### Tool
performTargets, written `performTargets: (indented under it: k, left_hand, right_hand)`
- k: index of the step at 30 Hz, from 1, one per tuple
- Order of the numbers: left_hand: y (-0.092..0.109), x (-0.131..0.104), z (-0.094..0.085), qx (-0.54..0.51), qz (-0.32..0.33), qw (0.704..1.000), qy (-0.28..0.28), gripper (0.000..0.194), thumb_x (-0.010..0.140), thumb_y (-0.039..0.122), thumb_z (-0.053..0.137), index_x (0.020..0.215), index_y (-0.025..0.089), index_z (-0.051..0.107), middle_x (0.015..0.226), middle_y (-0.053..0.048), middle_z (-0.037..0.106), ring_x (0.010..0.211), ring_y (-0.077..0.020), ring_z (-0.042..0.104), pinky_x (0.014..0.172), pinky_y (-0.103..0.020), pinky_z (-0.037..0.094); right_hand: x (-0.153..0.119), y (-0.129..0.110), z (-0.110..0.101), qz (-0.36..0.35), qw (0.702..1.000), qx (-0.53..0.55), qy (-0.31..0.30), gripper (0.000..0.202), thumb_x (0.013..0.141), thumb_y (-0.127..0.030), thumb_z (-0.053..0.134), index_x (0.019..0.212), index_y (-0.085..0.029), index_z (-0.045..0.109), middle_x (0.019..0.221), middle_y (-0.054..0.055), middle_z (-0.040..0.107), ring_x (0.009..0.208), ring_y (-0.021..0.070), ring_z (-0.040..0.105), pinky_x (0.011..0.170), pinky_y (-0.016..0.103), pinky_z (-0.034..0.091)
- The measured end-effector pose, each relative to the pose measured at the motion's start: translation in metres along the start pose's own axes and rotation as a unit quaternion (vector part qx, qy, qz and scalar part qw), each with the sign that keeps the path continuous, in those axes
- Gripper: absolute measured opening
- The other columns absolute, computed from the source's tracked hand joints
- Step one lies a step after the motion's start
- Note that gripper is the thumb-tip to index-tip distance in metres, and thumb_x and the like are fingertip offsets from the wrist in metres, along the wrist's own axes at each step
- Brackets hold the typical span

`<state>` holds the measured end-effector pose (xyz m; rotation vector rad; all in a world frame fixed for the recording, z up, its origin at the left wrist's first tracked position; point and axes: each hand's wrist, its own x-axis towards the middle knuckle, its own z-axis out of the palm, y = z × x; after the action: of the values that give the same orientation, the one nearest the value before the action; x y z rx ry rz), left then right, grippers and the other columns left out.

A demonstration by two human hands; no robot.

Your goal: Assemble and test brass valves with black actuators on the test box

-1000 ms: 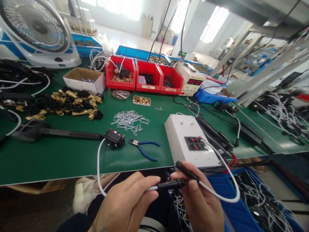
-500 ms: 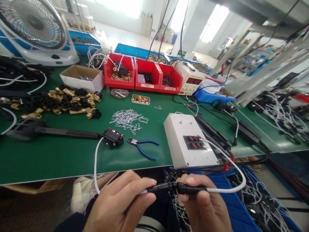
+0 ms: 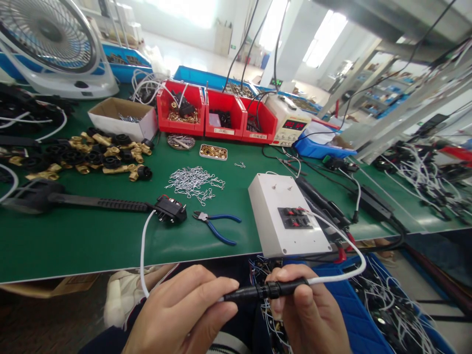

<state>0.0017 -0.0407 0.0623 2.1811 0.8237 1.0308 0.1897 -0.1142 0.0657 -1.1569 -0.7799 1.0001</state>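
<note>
My left hand [image 3: 184,309] pinches a black cable connector [image 3: 239,294] at the bottom centre, its white cable looping up to a black plug part [image 3: 169,210] on the green table. My right hand [image 3: 311,309] grips a second black connector [image 3: 287,288], whose white cable [image 3: 363,265] curves up to the red and black terminals of a white box [image 3: 295,221]. The two connectors meet end to end between my hands. Blue-handled cutters [image 3: 221,227] lie beyond my left hand, beside the plug part.
On the green table [image 3: 110,246] are metal clips [image 3: 193,181], brass fittings [image 3: 84,152], red bins [image 3: 180,110], a power supply [image 3: 289,120] and a fan [image 3: 51,44]. A blue container [image 3: 346,300] of cables stands below the table edge at right.
The right connector has moved left against the left one, closing the small gap between them. My right hand has shifted slightly left with its cable.
</note>
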Motion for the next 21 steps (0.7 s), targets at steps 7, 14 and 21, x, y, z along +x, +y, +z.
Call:
performTargets:
  k: [7,14,21]
  left_hand:
    - [0.0,-0.001,0.004,-0.013,-0.001,1.0,-0.007,0.016,0.099,0.026,0.051,0.11,0.027,0.061,0.086,0.001,0.072,0.077,-0.0144,0.07,0.067,-0.02,0.056]
    - [-0.014,0.011,0.002,-0.013,0.031,0.998,-0.054,0.025,0.101,0.035,0.047,0.095,0.021,0.067,0.081,0.001,0.069,0.072,-0.0121,0.065,0.065,-0.02,0.053]
    - [-0.101,0.049,-0.04,0.251,-0.125,0.956,0.087,0.061,0.096,0.061,0.033,0.115,0.012,0.064,0.122,-0.019,0.063,0.122,-0.0359,0.052,0.105,-0.055,0.04]
  right_hand:
    - [0.0,0.006,-0.002,-0.037,0.999,-0.015,-0.026,0.022,0.087,-0.045,0.068,0.093,-0.025,0.073,0.064,0.0,0.067,0.057,0.0095,0.062,0.056,0.019,0.049]
    - [-0.003,0.021,-0.018,0.087,0.995,-0.042,0.0,0.028,0.086,-0.051,0.067,0.092,-0.024,0.071,0.06,-0.001,0.066,0.055,0.0106,0.059,0.058,0.021,0.046]
    - [-0.007,0.052,-0.068,0.277,0.862,-0.342,-0.252,0.057,0.089,-0.066,0.048,0.078,-0.015,0.071,0.071,0.008,0.072,0.063,0.0174,0.064,0.059,0.027,0.047]
